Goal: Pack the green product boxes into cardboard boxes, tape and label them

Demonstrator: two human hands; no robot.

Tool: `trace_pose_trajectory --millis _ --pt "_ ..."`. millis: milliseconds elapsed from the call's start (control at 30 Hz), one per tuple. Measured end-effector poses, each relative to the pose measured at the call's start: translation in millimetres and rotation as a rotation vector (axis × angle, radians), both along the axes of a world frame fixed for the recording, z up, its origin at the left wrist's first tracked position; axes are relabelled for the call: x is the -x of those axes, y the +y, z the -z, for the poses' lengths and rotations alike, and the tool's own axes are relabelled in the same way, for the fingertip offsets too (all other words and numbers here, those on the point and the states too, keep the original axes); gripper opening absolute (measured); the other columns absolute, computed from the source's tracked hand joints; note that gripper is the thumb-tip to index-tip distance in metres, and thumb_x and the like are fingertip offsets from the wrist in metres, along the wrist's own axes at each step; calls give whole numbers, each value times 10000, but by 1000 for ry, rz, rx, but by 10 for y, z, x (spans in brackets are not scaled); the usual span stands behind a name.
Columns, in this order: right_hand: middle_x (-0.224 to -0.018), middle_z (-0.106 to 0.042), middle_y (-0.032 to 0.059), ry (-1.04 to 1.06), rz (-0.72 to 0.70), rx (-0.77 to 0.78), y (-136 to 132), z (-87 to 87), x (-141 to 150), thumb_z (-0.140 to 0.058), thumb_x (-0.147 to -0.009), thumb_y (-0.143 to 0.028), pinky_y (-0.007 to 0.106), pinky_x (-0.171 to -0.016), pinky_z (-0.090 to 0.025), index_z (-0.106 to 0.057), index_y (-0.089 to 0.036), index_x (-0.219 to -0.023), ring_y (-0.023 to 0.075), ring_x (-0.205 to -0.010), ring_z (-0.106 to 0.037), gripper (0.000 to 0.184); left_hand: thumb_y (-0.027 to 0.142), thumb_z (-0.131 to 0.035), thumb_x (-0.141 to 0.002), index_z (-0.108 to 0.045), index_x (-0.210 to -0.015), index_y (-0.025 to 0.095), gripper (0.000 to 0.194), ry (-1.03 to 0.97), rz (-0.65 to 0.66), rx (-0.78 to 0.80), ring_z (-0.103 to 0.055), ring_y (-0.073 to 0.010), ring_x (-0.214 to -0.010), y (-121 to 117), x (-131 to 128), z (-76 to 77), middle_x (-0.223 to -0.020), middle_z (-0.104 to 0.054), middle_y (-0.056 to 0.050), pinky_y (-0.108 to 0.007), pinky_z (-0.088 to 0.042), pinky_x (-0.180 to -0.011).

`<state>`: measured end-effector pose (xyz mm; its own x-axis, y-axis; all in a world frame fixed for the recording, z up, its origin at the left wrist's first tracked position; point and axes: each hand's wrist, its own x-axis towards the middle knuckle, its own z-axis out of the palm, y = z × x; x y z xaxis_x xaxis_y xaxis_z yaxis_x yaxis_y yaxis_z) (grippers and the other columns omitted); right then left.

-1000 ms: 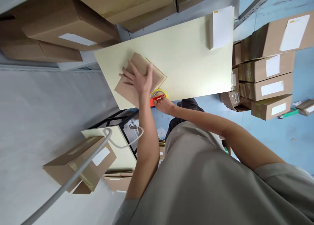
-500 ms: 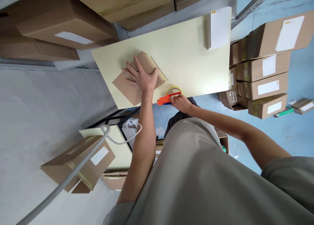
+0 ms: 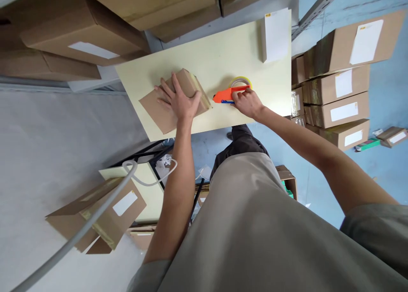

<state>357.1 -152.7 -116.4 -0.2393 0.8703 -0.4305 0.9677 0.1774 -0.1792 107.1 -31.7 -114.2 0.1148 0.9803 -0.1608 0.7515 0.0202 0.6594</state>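
At the far left, a taped carton (image 3: 129,198) with a white label is crossed by a grey cable (image 3: 76,236). Above it, large brown cartons (image 3: 86,24) are stored beyond the counter (image 3: 229,58). On the left part of the counter, a small cardboard box (image 3: 188,84) is set at an angle, and a flat brown panel (image 3: 156,109) is extended from it toward the lower left. The left hand (image 3: 181,100) is laid over both, fingers spread wide and palm down; nothing is grasped by it. Just right of the box, separated by a strip of bare counter, an orange tape dispenser (image 3: 225,95) is gripped in the closed right hand (image 3: 247,103), its nose pointed at the box. A yellow-rimmed tape roll (image 3: 239,78) is carried on it. Whether the dispenser is touching the counter cannot be told. Farther right, a white stack (image 3: 276,36) is placed near the counter's end, and beyond the counter labelled cartons (image 3: 328,90) are piled.
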Motion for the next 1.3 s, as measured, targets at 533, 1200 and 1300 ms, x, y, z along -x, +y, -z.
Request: trace_pose_trajectory --millis 533,1200,1300 --pt "-1166 -792 228 24 -248 50 -79 19 534 -381 -1137 -283 451 -1038 -453 -557 -1 -1457 322 -1038 -757 462 319 -682 -977 -581 -1561 126 623 -17 198 102 300 -292 -1705 -423 -84 -167 -1847 -332 -86 -519 138 -1424" --pt "-1119 -809 277 68 -242 9 106 33 -674 -155 -1180 -208 409 -1035 -452 -670 10 -1203 219 -1082 -750 560 154 -680 -813 -555 -1610 211 809 23 344 73 22 -307 -1771 -597 -52 -253 -1806 -409 -87 -550 101 -1433" --pt "-1075 -821 254 33 -216 -12 283 -1 -684 -182 -1191 -233 412 -1040 -471 -685 -16 -1133 227 -1052 -760 551 172 -719 -806 -562 -1613 209 823 27 331 84 32 -317 -1769 -612 -79 -286 -1812 -399 -101 -550 90 -1438"
